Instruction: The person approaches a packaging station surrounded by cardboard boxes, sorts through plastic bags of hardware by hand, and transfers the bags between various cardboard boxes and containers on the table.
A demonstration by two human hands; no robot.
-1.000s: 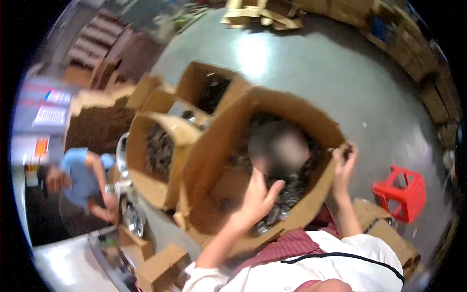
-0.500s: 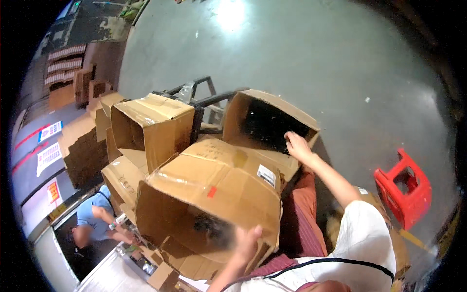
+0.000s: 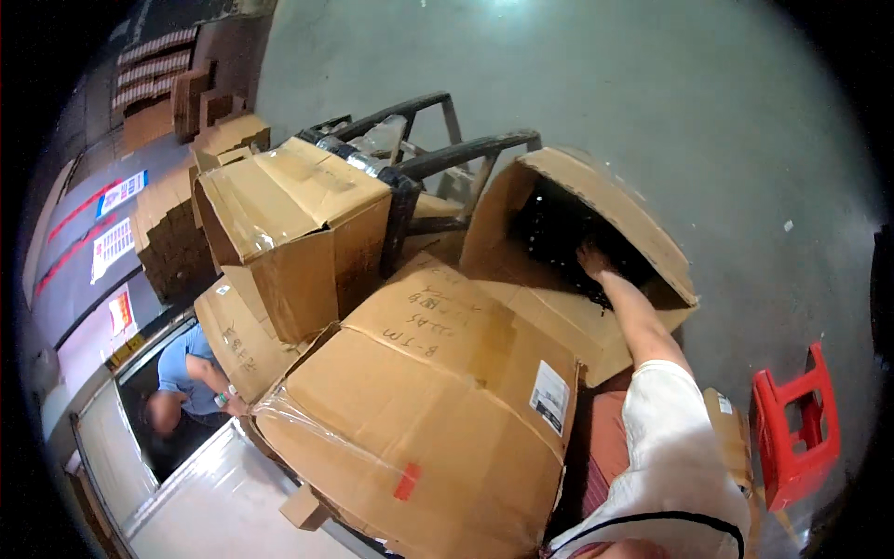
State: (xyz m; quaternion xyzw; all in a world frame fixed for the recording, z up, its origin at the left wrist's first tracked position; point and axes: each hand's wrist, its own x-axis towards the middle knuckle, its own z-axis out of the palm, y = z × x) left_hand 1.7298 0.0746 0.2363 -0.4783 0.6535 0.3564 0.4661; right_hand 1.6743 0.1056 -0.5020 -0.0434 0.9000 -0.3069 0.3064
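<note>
My right hand (image 3: 592, 262) reaches into an open cardboard box (image 3: 492, 216) at the upper right. It lies against black contents (image 3: 551, 233) with small white specks, whose kind I cannot make out. The fingers are too dark to show whether they grip any of it. Nearer to me stands a large cardboard box (image 3: 438, 391) with a white label, a strip of red tape and handwriting on top. My left hand is out of view.
Another open carton (image 3: 307, 205) stands at the left, before a black metal frame (image 3: 466, 158). A red plastic stool (image 3: 796, 429) is on the floor at the right. A person in blue (image 3: 191, 377) bends at the lower left beside a white surface (image 3: 251, 503).
My right hand has moved from the box's edge deeper inside. My left hand, earlier at the near box's opening, has left the view. The view has shifted, and that opening no longer shows.
</note>
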